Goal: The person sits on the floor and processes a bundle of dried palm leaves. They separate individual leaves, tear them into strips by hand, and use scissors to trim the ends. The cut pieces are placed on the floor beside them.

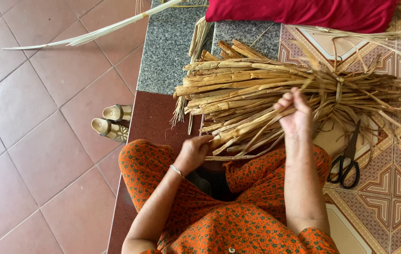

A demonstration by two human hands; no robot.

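So the big bundle of dried tan fibre strips (257, 89) is laid across the middle of the frame, long axis running left to right, thick cut ends toward the left and the thin frayed tails fanned out to the right, where it looks tied with a strip of the same stuff. It sits partly on the grey and dark red stone ledge (163, 56), partly on the patterned tiled floor (388, 188).

The right hand (295, 113) is raised over the centre of the bundle, fingers (286, 101) closed around a few thin strips that are pulled up and toward the lap. The left hand (195, 150) is lower, at the near edge of the bundle by the thick ends, curled on the tip of one strip; how tight can't really be told, since the fingertips are tucked under. So the right hand is nearer the middle, the left nearer the butt ends.

Black-handled scissors (348, 160) are lying on the floor just right of the right forearm, apart from both hands. A red cushion (304, 11) is cut off at the top edge, a pale long frond (92, 33) is seen upper left, and a pair of woven sandals (113, 122) is on the lower terracotta floor at the left.
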